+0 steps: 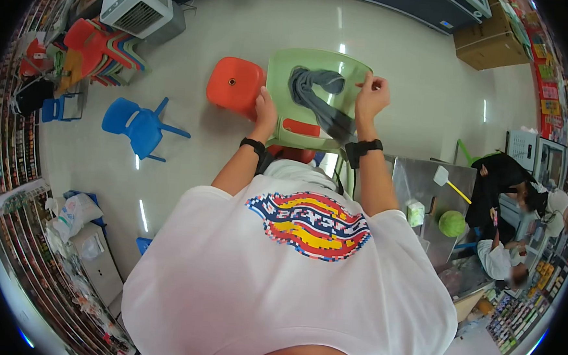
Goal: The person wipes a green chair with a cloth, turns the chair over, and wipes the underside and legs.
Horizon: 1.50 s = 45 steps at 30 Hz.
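A blue chair stands well left of an orange stool, which touches the green chair. The left hand is curled shut around that chair's left edge. A grey cloth lies draped across the seat, and the right hand has its fingers pinched together at the right rim (whether on cloth or rim is unclear).

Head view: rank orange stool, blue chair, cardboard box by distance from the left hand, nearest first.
1. orange stool: just left of the left hand, which grips the green chair.
2. blue chair: farther left, on the floor.
3. cardboard box: far right, by the back wall.
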Tool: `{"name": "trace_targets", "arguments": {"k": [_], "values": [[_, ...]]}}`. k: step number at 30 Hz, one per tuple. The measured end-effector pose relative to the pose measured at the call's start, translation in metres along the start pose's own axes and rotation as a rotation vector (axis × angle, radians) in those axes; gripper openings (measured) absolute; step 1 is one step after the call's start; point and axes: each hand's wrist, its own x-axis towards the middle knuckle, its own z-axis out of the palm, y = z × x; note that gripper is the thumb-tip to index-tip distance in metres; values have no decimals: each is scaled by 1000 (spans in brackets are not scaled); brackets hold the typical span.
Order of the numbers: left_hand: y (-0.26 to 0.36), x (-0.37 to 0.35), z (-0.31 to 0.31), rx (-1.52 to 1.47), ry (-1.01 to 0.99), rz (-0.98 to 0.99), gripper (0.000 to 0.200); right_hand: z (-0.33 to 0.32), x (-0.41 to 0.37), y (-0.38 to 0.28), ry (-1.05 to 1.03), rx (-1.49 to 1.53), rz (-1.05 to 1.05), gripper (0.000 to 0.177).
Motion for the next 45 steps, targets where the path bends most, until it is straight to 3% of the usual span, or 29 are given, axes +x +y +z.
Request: {"name": "trace_targets", "arguments": {"k": [1, 2, 4, 5, 6, 10, 14, 17, 21, 23, 25, 29, 31, 33, 35, 37, 38, 41, 45], "values": [[3, 2, -3, 83, -33, -89, 67, -8, 2, -13, 22, 203, 135, 19], [7, 4, -3, 164, -66, -175, 63, -17, -9, -27, -67, 108, 83, 18], [-2, 8, 4, 122, -29, -86, 67, -17, -45, -14, -248, -39, -295, 21], [-6, 9, 7, 88, 7, 10, 71, -14, -65, -16, -434, -91, -387, 32], [1, 4, 8, 86, 8, 5, 71, -12, -78, -18, -578, -261, -563, 54], [43, -16, 10, -13, -5, 24, 70, 9, -81, -23, -567, -536, -695, 71], [29, -9, 9, 50, -40, 25, 68, 7, -50, -8, -471, -536, -472, 87], [26, -7, 14, 64, 34, 40, 67, -4, -83, 3, -475, -639, -547, 93], [41, -11, 15, 109, 86, -22, 65, -3, -111, -16, -496, -589, -545, 89], [41, -10, 6, 107, -68, -127, 70, 0, -92, -23, -486, -446, -447, 83], [32, -10, 4, 79, -75, -99, 70, -3, -79, -30, -413, -328, -519, 83], [25, -4, 10, 75, -44, -60, 68, 7, -84, -23, -527, -494, -711, 74], [20, 0, 14, 111, 3, -6, 67, 14, -68, -14, -515, -475, -709, 68], [16, 0, 13, 155, 41, 44, 67, 13, -47, -2, -520, -401, -668, 65], [19, -2, 11, 81, 17, 12, 67, 13, -26, 10, -393, -343, -591, 62], [17, -3, 11, 93, 4, 6, 67, 11, -20, 19, -262, -206, -326, 61], [18, -1, 11, 103, -3, 6, 67, 15, -24, 22, -261, -205, -327, 61], [27, -5, 15, 69, 26, 54, 66, 31, -49, 10, -119, -303, -370, 56], [29, -7, 13, 87, 64, 27, 64, 52, -85, -15, -380, -412, -696, 52]]}}
